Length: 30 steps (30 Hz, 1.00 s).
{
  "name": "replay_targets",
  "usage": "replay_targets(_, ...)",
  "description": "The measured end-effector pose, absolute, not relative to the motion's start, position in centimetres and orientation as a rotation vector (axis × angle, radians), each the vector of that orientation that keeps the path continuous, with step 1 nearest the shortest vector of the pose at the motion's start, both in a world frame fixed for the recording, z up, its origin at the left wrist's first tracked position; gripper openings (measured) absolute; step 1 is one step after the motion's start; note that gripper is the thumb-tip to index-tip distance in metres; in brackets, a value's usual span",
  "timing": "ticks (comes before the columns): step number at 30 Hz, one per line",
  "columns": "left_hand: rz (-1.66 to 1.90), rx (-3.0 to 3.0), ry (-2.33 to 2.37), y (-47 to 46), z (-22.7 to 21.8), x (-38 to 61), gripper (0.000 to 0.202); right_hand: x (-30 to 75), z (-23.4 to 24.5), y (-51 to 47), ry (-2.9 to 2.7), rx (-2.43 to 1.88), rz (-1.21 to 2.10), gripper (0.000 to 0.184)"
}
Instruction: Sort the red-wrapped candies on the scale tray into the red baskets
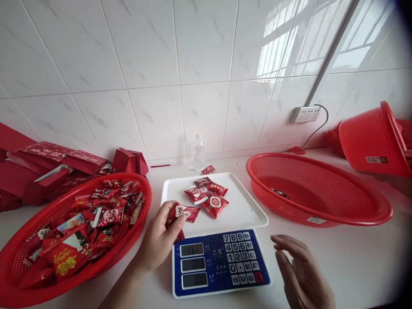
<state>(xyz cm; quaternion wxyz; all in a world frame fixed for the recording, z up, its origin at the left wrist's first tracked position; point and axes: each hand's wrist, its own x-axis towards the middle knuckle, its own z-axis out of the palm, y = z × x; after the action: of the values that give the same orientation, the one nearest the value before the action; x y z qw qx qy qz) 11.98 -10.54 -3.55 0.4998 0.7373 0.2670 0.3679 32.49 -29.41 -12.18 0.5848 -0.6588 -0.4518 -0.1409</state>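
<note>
My left hand [165, 234] is closed on a red snack packet [189, 213], held over the near left corner of the scale's white tray [247, 214]. Several red and dark red packets [215, 204] lie in a loose group on that tray. In front of the tray sits the blue keypad panel of the digital scale [222, 262], its grey displays on the left side. To the right of the panel, my right hand [299, 266] hovers with nothing in it, fingers loosely bent and the thumb apart from them.
A red basket [146, 201] heaped with packets stands at the left, folded red boxes [58, 161] behind it. Another red basket [322, 206] at the right holds one small dark packet [279, 193]. A clear bottle [198, 153] stands by the tiled wall, near a power strip [307, 114].
</note>
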Motion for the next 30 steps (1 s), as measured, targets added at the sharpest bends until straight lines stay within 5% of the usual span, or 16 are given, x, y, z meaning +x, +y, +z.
replay_targets(9, 0.749, 1.797, 0.537, -11.7, -4.5, 11.9, 0.026, 28.7, -3.9, -21.3, -1.660, -1.516, 0.257, 0.028)
replay_targets(17, 0.973, 1.295, 0.500, -10.0, -5.0, 11.9, 0.040, 30.2, -3.6, -20.8, -1.461, -1.551, 0.503, 0.047)
replay_targets(27, 0.839, 0.748, 0.433, -8.8, -4.2, 11.0, 0.060, 29.9, -4.1, -19.6, -1.354, -1.539, 0.453, 0.048)
replay_targets(30, 0.918, 0.935, 0.475, -9.6, -4.3, 11.2, 0.046, 28.9, -4.0, -19.8, -1.372, -1.430, 0.534, 0.044)
